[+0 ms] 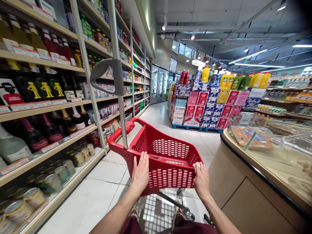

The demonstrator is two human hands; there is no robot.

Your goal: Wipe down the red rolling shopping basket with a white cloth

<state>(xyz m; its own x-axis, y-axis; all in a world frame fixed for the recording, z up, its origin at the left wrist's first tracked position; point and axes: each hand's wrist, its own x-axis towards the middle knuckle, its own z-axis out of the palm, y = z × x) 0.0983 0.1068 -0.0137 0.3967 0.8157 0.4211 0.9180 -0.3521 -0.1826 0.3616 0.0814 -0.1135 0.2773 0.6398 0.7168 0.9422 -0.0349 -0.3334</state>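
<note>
In front of me stands a red plastic shopping cart (pixel 168 162), its basket side-on, with a grey upright pole (pixel 119 107) that carries a grey loop handle (pixel 117 76). No goods show in the visible part of the basket. My left hand (pixel 140 170) rests against the near side by the rim, its fingers stretched out and close together. At the right corner of the basket, my right hand (pixel 201 178) curls its fingers over the rim. A small pale patch shows at those fingertips; I cannot make out what it is.
Shelves (pixel 48 107) of bottles and cans line the left side. A curved display counter (pixel 255 182) with packaged food stands close on the right. Stacked drink cartons (pixel 197 107) rise ahead, right of the tiled aisle (pixel 156 112). Glass-door coolers (pixel 158 83) stand at the far end.
</note>
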